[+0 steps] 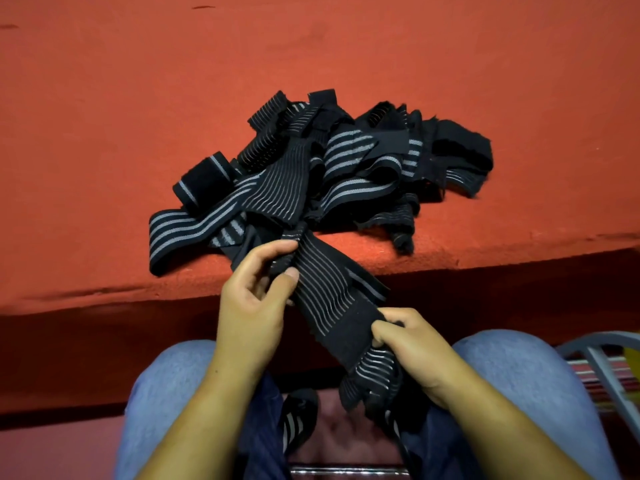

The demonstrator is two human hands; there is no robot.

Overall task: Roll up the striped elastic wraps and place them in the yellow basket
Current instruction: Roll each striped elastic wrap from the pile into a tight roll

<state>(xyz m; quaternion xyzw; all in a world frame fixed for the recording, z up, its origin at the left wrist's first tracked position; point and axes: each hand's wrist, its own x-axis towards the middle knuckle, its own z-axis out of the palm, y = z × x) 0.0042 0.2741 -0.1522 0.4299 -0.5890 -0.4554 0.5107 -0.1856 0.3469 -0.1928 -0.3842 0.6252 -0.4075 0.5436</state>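
Head view: the left hand (254,299) pinches the striped wrap (325,289) between thumb and fingertips at its upper part, and the right hand (412,344) curls round its plain black end lower down, above the lap. The other wraps lie in a tangled pile (329,168) on the red cloth (104,133). The band looks light, soft and springy, likely to unroll, so starting a tight roll from the black end seems best
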